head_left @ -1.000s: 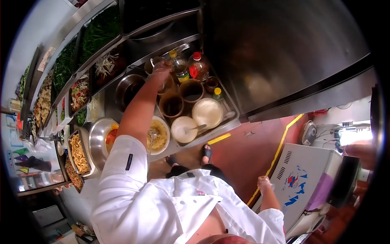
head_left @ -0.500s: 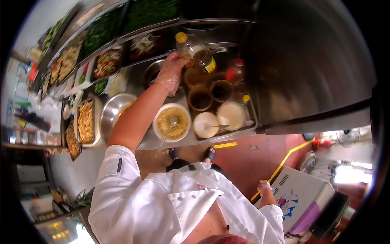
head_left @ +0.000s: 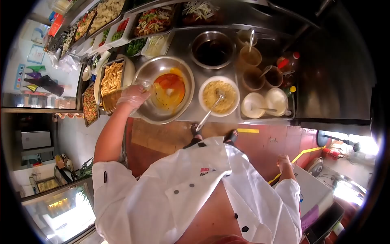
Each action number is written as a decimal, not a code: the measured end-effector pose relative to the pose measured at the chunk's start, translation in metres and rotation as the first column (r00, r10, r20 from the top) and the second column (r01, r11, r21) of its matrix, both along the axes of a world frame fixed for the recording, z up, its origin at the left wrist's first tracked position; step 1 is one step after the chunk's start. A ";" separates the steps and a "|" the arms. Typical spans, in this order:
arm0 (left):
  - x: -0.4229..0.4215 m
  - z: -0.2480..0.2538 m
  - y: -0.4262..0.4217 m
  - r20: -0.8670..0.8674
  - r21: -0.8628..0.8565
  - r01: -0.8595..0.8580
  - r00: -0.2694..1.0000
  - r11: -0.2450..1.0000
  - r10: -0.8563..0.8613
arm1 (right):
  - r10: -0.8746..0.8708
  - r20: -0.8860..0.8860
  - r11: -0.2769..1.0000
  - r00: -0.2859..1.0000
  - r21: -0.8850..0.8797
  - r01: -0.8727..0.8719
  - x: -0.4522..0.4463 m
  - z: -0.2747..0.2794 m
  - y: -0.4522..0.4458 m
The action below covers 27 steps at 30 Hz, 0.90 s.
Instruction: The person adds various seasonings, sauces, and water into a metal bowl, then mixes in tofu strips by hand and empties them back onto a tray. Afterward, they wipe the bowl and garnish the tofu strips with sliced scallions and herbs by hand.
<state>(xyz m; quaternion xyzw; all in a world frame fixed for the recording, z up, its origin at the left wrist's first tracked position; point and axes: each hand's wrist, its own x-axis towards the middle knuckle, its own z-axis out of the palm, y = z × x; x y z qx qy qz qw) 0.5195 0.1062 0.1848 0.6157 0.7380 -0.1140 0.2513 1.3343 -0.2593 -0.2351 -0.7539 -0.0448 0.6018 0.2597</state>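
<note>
My left hand (head_left: 136,96), in a clear plastic glove, is closed around a clear bottle of yellowish-brown liquid (head_left: 110,102). The bottle lies tilted, its neck end over the rim of a steel mixing bowl (head_left: 185,67). In that bowl sits an orange-red and yellow mixture (head_left: 168,87) with dark specks. My fingers hide part of the bottle, and its cap cannot be made out. My right hand (head_left: 284,162) hangs low at my side, away from the counter, with its fingers curled and nothing visible in them.
A white bowl of pale yellow granules (head_left: 227,87) with a spoon stands right of the mixing bowl. Behind it is a steel pot of dark liquid (head_left: 213,49). A tray (head_left: 293,116) holds several seasoning containers and bottles. A tub of light brown strips (head_left: 111,79) stands at left.
My left hand has brought the bottle from above the seasoning containers leftward to the mixing bowl and tipped it. The view has shifted left. My right hand stays low at my side.
</note>
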 end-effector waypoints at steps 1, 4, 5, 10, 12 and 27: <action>-0.023 -0.036 -0.006 -0.189 0.061 0.183 0.967 0.981 -0.169 | 0.002 -0.002 1.000 1.000 -0.014 -0.002 -0.011 0.010 0.013; -0.049 -0.101 -0.007 -0.453 -0.015 0.384 0.820 0.923 -0.348 | -0.017 -0.040 1.000 0.999 0.012 0.018 -0.028 0.018 0.019; -0.043 -0.102 -0.008 -0.524 -0.109 0.387 0.760 0.916 -0.384 | -0.048 -0.042 0.993 0.998 0.102 0.052 -0.028 0.014 0.017; 0.004 -0.094 -0.002 -0.492 -0.215 0.322 0.780 0.922 -0.387 | 0.443 0.417 0.897 0.794 -0.195 -0.398 -0.059 0.039 0.000; 0.013 -0.095 0.003 -0.530 -0.183 0.337 0.758 0.924 -0.381 | 0.088 0.064 0.996 0.994 -0.020 -0.087 -0.042 0.018 -0.034; 0.040 -0.099 0.029 -0.502 -0.156 0.236 0.818 0.959 -0.283 | 0.181 -0.426 0.952 0.886 0.302 -0.049 -0.019 -0.012 -0.083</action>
